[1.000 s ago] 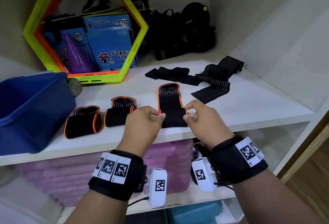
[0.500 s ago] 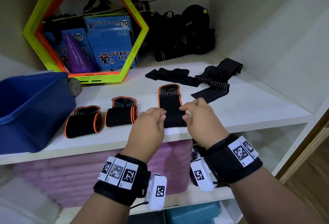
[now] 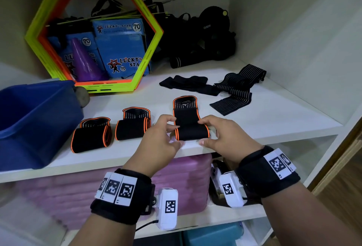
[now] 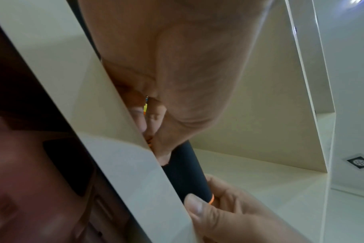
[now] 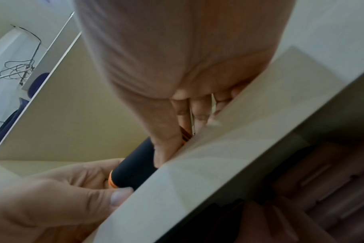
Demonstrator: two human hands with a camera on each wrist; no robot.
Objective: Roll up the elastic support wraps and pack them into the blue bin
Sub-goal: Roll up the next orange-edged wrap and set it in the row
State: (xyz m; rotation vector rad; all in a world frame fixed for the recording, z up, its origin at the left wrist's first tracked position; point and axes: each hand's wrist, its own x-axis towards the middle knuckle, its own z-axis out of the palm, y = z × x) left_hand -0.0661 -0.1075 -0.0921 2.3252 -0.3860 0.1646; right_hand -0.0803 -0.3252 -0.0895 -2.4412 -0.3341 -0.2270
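A black wrap with orange edging (image 3: 189, 124) lies at the front edge of the white shelf (image 3: 264, 120), its near end turned into a short roll (image 4: 186, 174). My left hand (image 3: 166, 134) pinches the roll's left end and my right hand (image 3: 217, 132) pinches its right end (image 5: 133, 171). Two more orange-edged wraps, folded over, lie to the left: one (image 3: 133, 125) close by, another (image 3: 91, 134) nearer the blue bin (image 3: 29, 120). The bin stands at the shelf's left end; its inside is mostly out of sight.
Loose black wraps (image 3: 188, 84) and striped grey wraps (image 3: 235, 91) lie at the back right. A green and orange hexagon frame (image 3: 150, 54) leans against the back wall over blue boxes and a purple cone (image 3: 84, 61). Pink containers (image 3: 186, 183) fill the shelf below.
Both hands have shifted from covering the wrap's near end to its two sides, and the near end now shows as a rolled fold. The other wraps have not moved.
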